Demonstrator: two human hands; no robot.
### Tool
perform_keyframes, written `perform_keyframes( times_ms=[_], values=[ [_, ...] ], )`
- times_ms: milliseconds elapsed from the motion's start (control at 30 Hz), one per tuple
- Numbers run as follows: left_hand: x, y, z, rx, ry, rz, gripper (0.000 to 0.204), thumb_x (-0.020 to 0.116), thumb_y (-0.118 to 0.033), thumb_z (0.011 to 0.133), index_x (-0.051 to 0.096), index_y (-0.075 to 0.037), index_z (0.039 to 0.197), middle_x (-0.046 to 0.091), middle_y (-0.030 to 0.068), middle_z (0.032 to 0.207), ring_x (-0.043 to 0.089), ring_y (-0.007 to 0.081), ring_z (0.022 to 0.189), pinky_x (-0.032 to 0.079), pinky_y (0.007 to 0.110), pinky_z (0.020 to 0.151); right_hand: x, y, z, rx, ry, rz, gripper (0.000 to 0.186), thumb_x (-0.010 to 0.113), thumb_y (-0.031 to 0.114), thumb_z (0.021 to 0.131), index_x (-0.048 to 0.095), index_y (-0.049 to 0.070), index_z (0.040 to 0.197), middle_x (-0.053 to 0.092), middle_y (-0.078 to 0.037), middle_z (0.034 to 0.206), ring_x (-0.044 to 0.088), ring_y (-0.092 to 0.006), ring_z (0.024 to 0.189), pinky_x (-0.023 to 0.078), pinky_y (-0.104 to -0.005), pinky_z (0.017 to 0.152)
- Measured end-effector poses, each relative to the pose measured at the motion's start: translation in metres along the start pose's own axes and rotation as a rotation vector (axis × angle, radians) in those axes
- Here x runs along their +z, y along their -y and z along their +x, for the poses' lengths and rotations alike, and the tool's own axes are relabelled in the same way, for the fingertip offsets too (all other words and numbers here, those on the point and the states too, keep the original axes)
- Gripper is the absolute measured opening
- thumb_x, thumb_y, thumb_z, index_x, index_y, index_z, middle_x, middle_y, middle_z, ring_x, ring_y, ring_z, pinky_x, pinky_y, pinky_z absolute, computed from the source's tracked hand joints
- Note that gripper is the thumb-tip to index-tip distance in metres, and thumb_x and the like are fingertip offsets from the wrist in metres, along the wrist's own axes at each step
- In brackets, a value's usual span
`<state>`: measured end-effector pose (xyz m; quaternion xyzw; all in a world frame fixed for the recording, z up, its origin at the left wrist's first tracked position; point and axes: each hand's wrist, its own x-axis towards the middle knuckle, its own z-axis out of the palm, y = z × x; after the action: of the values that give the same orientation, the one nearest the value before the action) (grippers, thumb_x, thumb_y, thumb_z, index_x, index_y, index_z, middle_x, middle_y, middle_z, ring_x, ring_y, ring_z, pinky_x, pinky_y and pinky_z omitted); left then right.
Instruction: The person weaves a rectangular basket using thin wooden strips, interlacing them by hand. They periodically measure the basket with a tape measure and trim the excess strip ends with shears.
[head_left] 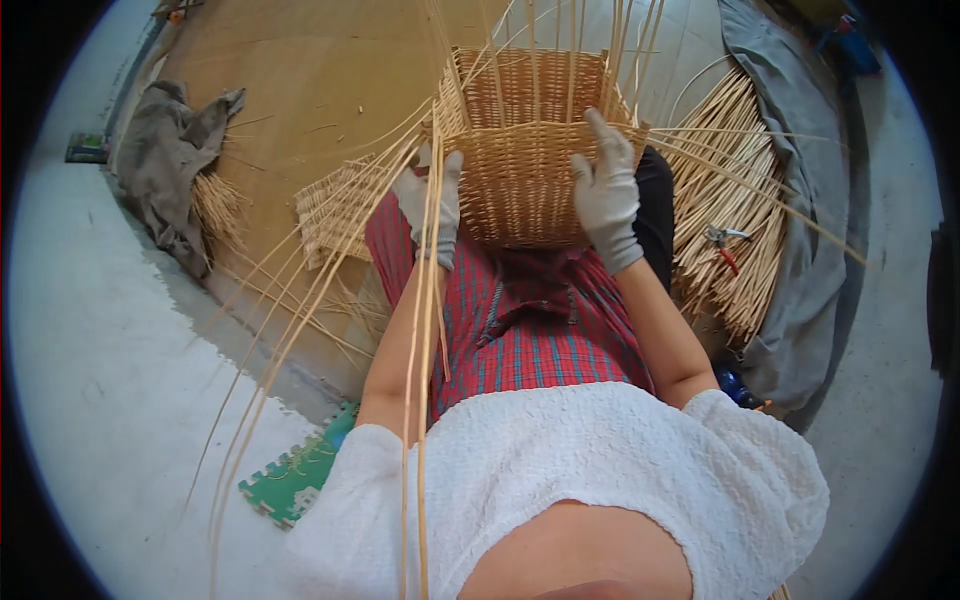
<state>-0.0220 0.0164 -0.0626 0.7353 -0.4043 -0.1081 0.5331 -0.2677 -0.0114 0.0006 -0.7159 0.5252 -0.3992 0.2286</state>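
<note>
A square wicker basket [520, 190] stands on my lap, its woven front wall toward me and long uncut canes [536, 85] rising from its far and side walls. My left hand [437, 205], in a pale glove, holds the basket's left side; its thumb points up, and its other fingers are partly behind canes. On the right side my gloved right hand [610, 195] grips the corner, thumb on the front wall and fingers reaching up to the rim. Loose cane ends [425, 380] trail from the left corner down past my left arm.
Right of me, a pile of cut canes [735, 200] lies on grey cloth [805, 270], with red-handled pruning shears [725, 245] on top. A flat woven panel [335, 212] lies left of my knee. Farther left is a draped grey cloth [170, 165]; a green foam mat [295, 475] lies lower left.
</note>
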Motion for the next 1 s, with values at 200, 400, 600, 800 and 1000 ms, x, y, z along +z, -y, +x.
perform_keyframes(
  times_ms=[200, 400, 600, 800, 1000],
  values=[
    [-0.053, -0.042, 0.016, -0.452, 0.389, -0.12, 0.038, 0.079, -0.03, 0.095, 0.069, 0.001, 0.115, 0.064, 0.002, 0.074, 0.059, 0.0118, 0.062, 0.049, 0.027, 0.055, 0.08, 0.107, -0.039, -0.488, 0.383, 0.404, 0.046, 0.072, 0.017, 0.092, 0.065, 0.02, 0.138, 0.061, -0.012, 0.142, 0.067, -0.0354, 0.115, 0.053, -0.0459, 0.103],
    [-0.082, -0.059, -0.003, 0.093, 0.442, -0.158, 0.037, 0.078, -0.028, 0.096, 0.067, -0.008, 0.126, 0.061, -0.001, 0.068, 0.053, 0.0105, 0.054, 0.046, 0.025, 0.051, 0.062, 0.117, -0.013, -0.793, 0.4, 0.275, 0.039, 0.07, 0.025, 0.092, 0.069, 0.024, 0.131, 0.071, -0.008, 0.119, 0.065, -0.0284, 0.114, 0.05, -0.0433, 0.101],
    [-0.067, -0.063, 0.0, -0.002, 0.368, -0.279, 0.05, 0.073, -0.024, 0.099, 0.057, -0.011, 0.145, 0.061, -0.0015, 0.071, 0.056, 0.009, 0.058, 0.047, 0.024, 0.052, 0.039, 0.067, -0.014, -0.772, 0.741, -0.025, 0.021, 0.072, 0.027, 0.09, 0.068, 0.019, 0.11, 0.07, -0.004, 0.105, 0.069, -0.0236, 0.102, 0.057, -0.0404, 0.087],
    [-0.064, -0.022, -0.025, -0.167, 0.299, -0.777, 0.047, 0.057, -0.036, 0.106, 0.055, -0.002, 0.138, 0.069, 0.0099, 0.101, 0.068, 0.0182, 0.085, 0.058, 0.031, 0.071, 0.051, 0.094, -0.012, -0.908, 0.397, 0.243, 0.044, 0.062, 0.013, 0.091, 0.066, 0.02, 0.134, 0.067, -0.005, 0.136, 0.067, -0.023, 0.122, 0.059, -0.0374, 0.093],
    [-0.071, -0.006, -0.035, -0.926, 0.219, -1.015, 0.066, 0.048, -0.056, 0.105, 0.057, -0.003, 0.145, 0.073, 0.012, 0.114, 0.07, 0.0251, 0.102, 0.058, 0.042, 0.093, 0.053, 0.092, -0.019, -0.912, 0.374, 0.298, 0.047, 0.056, 0.015, 0.094, 0.064, 0.023, 0.139, 0.064, -0.003, 0.138, 0.063, -0.0232, 0.126, 0.055, -0.0393, 0.1]
  ],
)
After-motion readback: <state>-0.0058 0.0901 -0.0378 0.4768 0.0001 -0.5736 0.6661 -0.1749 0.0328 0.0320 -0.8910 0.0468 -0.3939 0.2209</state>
